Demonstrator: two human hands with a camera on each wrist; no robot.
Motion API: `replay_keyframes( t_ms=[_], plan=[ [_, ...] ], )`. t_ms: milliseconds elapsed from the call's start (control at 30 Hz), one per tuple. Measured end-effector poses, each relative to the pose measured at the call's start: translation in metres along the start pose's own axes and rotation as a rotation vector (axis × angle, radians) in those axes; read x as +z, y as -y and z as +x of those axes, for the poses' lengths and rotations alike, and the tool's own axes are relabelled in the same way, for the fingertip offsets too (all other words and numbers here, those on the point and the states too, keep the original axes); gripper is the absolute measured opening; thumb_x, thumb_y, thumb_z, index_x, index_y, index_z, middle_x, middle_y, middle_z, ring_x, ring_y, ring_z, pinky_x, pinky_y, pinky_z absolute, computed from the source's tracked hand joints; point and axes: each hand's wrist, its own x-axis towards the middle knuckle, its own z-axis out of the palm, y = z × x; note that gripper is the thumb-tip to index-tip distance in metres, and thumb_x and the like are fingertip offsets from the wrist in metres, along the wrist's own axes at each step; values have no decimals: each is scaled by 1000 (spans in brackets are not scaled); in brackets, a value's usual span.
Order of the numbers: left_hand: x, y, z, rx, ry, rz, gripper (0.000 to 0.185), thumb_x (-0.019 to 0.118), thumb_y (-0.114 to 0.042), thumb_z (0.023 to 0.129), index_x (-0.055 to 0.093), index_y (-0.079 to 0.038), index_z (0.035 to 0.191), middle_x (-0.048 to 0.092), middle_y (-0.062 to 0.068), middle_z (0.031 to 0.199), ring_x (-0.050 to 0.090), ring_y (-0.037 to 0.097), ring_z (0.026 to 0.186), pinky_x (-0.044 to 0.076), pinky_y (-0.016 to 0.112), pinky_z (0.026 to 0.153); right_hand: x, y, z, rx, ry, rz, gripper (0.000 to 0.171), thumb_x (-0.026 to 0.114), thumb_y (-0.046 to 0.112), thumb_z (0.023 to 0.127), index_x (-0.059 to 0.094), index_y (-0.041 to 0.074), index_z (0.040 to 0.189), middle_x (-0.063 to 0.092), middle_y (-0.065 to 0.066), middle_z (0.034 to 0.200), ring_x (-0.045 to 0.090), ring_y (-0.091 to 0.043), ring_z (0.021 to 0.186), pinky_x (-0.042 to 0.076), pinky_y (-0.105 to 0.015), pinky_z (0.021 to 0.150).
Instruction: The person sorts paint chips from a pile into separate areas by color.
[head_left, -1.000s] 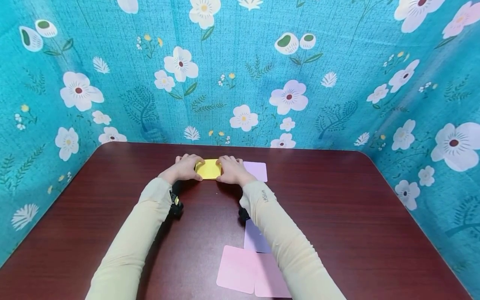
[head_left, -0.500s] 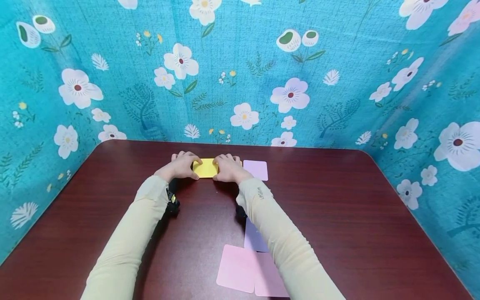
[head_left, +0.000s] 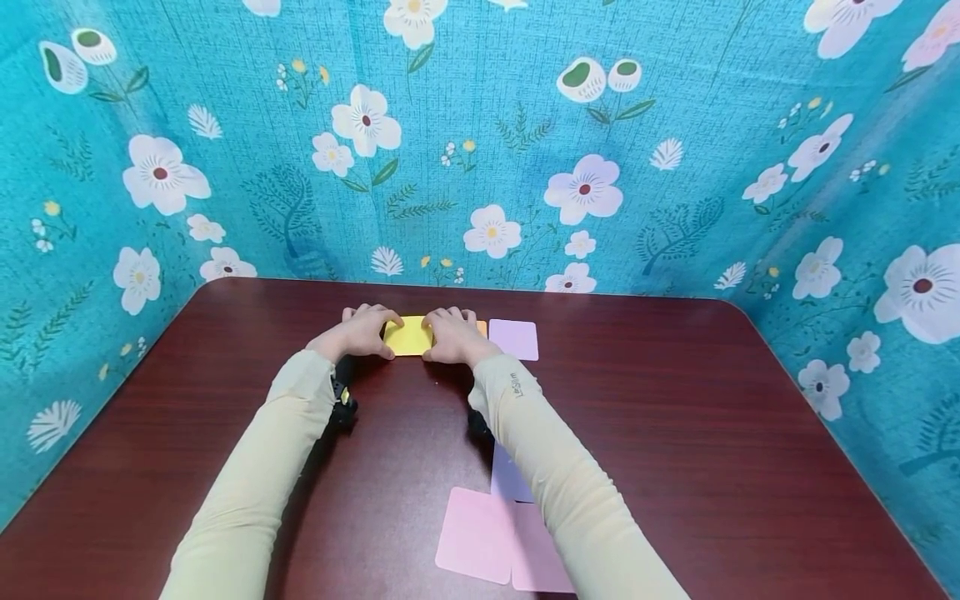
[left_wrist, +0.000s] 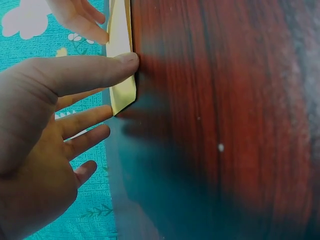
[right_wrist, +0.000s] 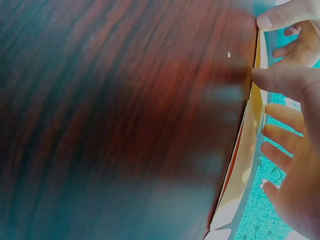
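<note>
Near the far edge of the table lies a yellow card, with both hands at its ends. The left hand pinches its left end, thumb at the near edge and fingers at the far edge; the left wrist view shows the thumb over the card's edge. My right hand grips the right end the same way, its thumb against the near edge in the right wrist view. Beyond that hand an orange card peeks out, mostly hidden by it. A lilac card lies just right of the orange one.
Closer to the body, two pink cards lie side by side, one partly under the right sleeve in this view. A purple card touches them from above. A blue flowered cloth hangs behind the dark wooden table.
Both hands have shifted slightly left with the yellow card. A strip of the orange card now shows to the right of the right hand. The other cards have stayed in place.
</note>
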Motion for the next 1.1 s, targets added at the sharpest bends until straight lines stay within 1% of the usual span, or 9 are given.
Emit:
replay_keyframes(
  t_ms=[267,467,600,700,867,1100],
  plan=[
    [3,-1,-1,6,-7,-11,56,74,-24,71,56,-8,121,46,18,129,36,36,114,23,51,83,0,-1,-1,15,16,-5,54,63,39,79,49,18,128,42,0,136,33,-22,122,16,-48,102],
    [4,-3,-3,-5,-27,-11,56,74,-24,70,56,-9,121,46,17,129,35,35,113,22,51,84,2,-6,-2,0,-4,-14,55,63,40,79,49,18,128,42,0,136,34,-22,121,17,-47,102],
    [4,-5,-5,-5,-47,0,55,73,-23,71,56,-9,121,46,17,129,34,35,114,21,51,85,-2,-12,-6,-12,-18,-9,56,63,40,79,49,18,128,42,-1,135,35,-23,122,18,-48,101],
    [5,-8,-6,3,-59,11,54,72,-23,72,55,-9,121,46,17,129,34,35,114,21,51,85,-5,-19,-13,-19,-38,16,56,64,38,79,48,17,128,43,-1,135,35,-23,122,17,-48,101],
    [6,-14,-12,27,-78,4,55,72,-23,71,55,-9,122,46,17,128,35,35,115,20,51,85,-6,-27,-24,-33,-55,33,57,64,36,79,48,16,129,44,-1,134,36,-24,121,18,-48,100],
    [12,-29,-18,68,-103,-17,54,72,-25,72,56,-9,121,47,15,130,36,34,116,20,51,86,-5,-31,-36,-59,-78,32,57,65,36,78,48,15,128,46,-2,132,38,-24,121,19,-47,101]
  ],
)
